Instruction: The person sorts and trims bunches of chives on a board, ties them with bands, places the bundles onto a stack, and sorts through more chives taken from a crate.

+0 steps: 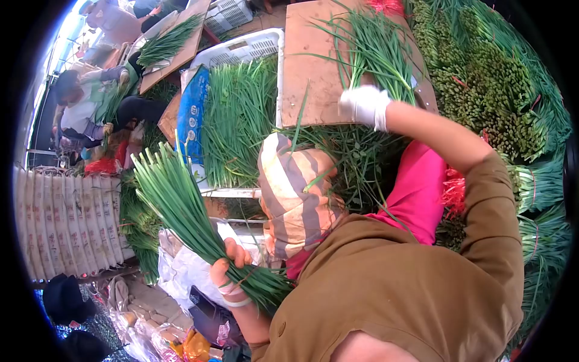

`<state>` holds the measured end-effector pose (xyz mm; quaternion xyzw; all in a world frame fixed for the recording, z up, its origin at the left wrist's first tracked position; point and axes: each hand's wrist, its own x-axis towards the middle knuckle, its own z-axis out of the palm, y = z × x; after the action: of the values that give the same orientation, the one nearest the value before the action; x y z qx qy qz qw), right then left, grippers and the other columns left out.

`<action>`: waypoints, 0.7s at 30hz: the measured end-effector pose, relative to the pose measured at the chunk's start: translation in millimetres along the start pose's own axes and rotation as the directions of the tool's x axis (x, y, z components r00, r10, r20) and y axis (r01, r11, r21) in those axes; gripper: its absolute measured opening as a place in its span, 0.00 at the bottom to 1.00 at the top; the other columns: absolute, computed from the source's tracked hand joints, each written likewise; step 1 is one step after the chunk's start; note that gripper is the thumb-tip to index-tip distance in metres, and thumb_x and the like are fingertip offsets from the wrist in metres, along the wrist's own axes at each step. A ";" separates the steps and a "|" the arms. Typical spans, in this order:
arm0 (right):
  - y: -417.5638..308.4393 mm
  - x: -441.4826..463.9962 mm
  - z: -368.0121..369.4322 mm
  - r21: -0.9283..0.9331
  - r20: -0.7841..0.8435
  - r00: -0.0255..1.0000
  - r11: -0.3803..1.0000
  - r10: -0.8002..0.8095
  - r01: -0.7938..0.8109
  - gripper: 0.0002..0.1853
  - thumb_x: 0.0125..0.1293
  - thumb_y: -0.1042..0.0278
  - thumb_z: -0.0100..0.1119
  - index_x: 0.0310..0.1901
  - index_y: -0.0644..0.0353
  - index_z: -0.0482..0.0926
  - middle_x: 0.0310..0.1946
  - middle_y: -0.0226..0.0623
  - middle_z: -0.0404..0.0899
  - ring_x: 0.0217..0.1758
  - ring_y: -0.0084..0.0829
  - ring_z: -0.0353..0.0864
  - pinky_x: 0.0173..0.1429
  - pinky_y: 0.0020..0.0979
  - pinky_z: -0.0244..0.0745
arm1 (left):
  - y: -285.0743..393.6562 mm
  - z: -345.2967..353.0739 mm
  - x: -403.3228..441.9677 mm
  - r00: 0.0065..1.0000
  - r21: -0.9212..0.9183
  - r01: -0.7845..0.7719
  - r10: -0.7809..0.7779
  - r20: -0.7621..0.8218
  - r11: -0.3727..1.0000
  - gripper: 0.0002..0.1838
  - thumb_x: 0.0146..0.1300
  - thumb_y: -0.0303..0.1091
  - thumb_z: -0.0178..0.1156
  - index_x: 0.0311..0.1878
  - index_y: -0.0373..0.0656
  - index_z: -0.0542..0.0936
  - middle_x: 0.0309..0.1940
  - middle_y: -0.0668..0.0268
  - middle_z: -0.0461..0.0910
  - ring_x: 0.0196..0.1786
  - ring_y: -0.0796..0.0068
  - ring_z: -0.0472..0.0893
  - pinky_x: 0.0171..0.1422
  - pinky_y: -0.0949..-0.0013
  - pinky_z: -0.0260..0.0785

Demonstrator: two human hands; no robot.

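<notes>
My left hand [234,260], with white tape at the wrist, is wrapped round a thick bundle of garlic chives [184,202]. The pale cut ends point up and to the left, and the leaves trail down by my body. My right hand [365,104], in a white glove, is over the near edge of a brown board [310,63]. It is beside the stalk ends of loose garlic chives [383,45] lying on that board. Motion blurs its fingers, so whether it grips anything is unclear.
A white crate [280,72] full of chives stands beyond my striped-covered knee [295,193]. Tied chive bundles [482,78] are piled along the right. Another person [90,99] sits at the upper left, handling chives. White sacking [69,217] lies at left.
</notes>
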<state>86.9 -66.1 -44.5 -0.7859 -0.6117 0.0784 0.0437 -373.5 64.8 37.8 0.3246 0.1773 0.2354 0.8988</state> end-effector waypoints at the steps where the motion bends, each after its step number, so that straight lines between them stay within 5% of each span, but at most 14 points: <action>1: 33.8 14.8 17.0 -0.008 -0.272 0.962 1.000 -0.030 0.029 0.08 0.55 0.69 0.54 0.33 0.58 0.81 0.30 0.45 0.82 0.33 0.48 0.83 0.36 0.42 0.79 | 0.6 -0.9 -1.8 1.000 0.012 -0.005 0.005 0.005 1.000 0.12 0.57 0.34 0.62 0.33 0.45 0.66 0.26 0.75 0.58 0.26 0.82 0.60 0.34 0.73 0.55; 2: 38.7 25.4 -3.4 -0.073 -0.141 0.987 0.993 0.083 -0.094 0.09 0.56 0.70 0.52 0.36 0.57 0.81 0.34 0.44 0.82 0.38 0.47 0.83 0.40 0.40 0.79 | 0.8 -1.1 -3.8 1.000 0.023 -0.009 0.009 0.007 1.000 0.12 0.58 0.35 0.62 0.34 0.44 0.67 0.26 0.75 0.58 0.26 0.82 0.60 0.34 0.73 0.55; 3: 65.8 41.2 9.5 -0.169 -0.130 0.991 0.985 0.004 -0.026 0.08 0.57 0.70 0.52 0.36 0.58 0.80 0.34 0.45 0.82 0.39 0.46 0.83 0.40 0.39 0.79 | 0.7 -0.3 -7.1 0.998 0.040 -0.027 0.029 -0.050 0.999 0.13 0.56 0.36 0.63 0.34 0.44 0.67 0.26 0.74 0.59 0.25 0.81 0.61 0.34 0.72 0.57; 5: 82.4 58.8 19.9 -0.130 -0.018 0.982 0.974 0.187 -0.188 0.08 0.58 0.72 0.52 0.36 0.60 0.80 0.33 0.44 0.82 0.39 0.45 0.84 0.41 0.37 0.80 | 0.4 3.3 -11.6 0.984 0.075 -0.060 0.071 -0.161 0.995 0.15 0.52 0.37 0.64 0.33 0.43 0.68 0.24 0.73 0.60 0.23 0.78 0.64 0.33 0.69 0.62; 8: 84.1 55.0 15.2 -0.384 0.081 0.996 0.921 -0.033 0.061 0.08 0.58 0.73 0.53 0.37 0.61 0.79 0.32 0.42 0.82 0.38 0.43 0.84 0.41 0.36 0.80 | 3.2 -12.1 -19.1 0.983 0.045 -0.068 0.074 -0.170 0.997 0.15 0.52 0.36 0.64 0.36 0.42 0.69 0.25 0.74 0.60 0.23 0.80 0.64 0.31 0.70 0.61; 11: 83.7 51.8 -0.4 -0.416 0.172 0.984 0.903 -0.039 0.109 0.08 0.57 0.75 0.54 0.39 0.59 0.79 0.32 0.40 0.82 0.39 0.43 0.84 0.40 0.36 0.80 | 3.6 -12.6 -22.1 0.983 0.037 -0.080 0.085 -0.161 0.996 0.14 0.55 0.36 0.63 0.36 0.44 0.68 0.26 0.75 0.59 0.25 0.81 0.62 0.34 0.72 0.59; 16: 95.8 39.6 3.4 -0.364 0.059 0.982 0.912 -0.179 0.188 0.06 0.60 0.71 0.52 0.36 0.60 0.77 0.31 0.40 0.81 0.37 0.43 0.84 0.38 0.39 0.80 | 4.6 -4.1 -17.6 0.987 -0.045 -0.049 0.041 -0.154 0.998 0.13 0.59 0.35 0.61 0.32 0.45 0.65 0.27 0.75 0.57 0.26 0.82 0.61 0.39 0.71 0.61; 19: 84.1 39.3 8.6 -0.362 0.044 0.996 0.928 -0.081 0.091 0.06 0.58 0.71 0.53 0.35 0.59 0.78 0.31 0.40 0.80 0.37 0.41 0.84 0.37 0.38 0.80 | 1.4 -0.5 -15.4 0.972 -0.035 -0.058 0.048 -0.232 0.998 0.13 0.54 0.35 0.62 0.34 0.45 0.66 0.25 0.74 0.59 0.25 0.80 0.61 0.34 0.71 0.57; 21: 99.6 45.8 25.1 -0.412 -0.023 0.949 0.868 -0.315 0.278 0.04 0.56 0.70 0.56 0.32 0.57 0.79 0.31 0.39 0.80 0.36 0.40 0.84 0.36 0.37 0.80 | 0.8 -2.1 -15.4 0.979 -0.018 -0.039 0.035 -0.199 0.999 0.13 0.54 0.35 0.62 0.36 0.44 0.68 0.25 0.74 0.59 0.25 0.79 0.62 0.35 0.71 0.58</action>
<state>188.5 -47.0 -88.9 -0.6775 -0.7253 -0.0923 -0.0804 -387.5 58.1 39.3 0.2929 0.2573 0.2851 0.8756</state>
